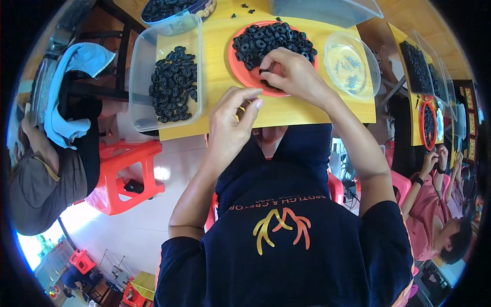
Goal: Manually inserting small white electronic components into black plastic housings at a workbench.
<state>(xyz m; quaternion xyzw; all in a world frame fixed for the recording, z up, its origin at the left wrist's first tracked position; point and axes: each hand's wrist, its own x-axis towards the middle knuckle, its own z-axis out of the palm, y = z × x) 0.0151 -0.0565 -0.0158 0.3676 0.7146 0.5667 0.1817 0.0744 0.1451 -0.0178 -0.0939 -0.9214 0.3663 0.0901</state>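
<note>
black part point(263, 71) pinched by right hand point(292, 74) over red plate point(244, 75) of same; left hand point(230, 113) curled, hold unclear; leftward tub point(140, 82) stocked likewise; rightward dish point(335, 43), metal bits point(353, 82); shirt point(281, 271) lettered.

The near table point(302, 113) holds one red plate point(246, 77), one round dish point(369, 72).

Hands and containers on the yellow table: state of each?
red plate: heaped with black pieces
clear box: uncovered, part-filled with black pieces
round clear dish: uncovered, metal-looking bits inside
blue tub: uncovered, black pieces inside
clear bin: partly out of view
left hand: fingers apart, holding nothing visible
right hand: over red plate, grip unclear
</note>
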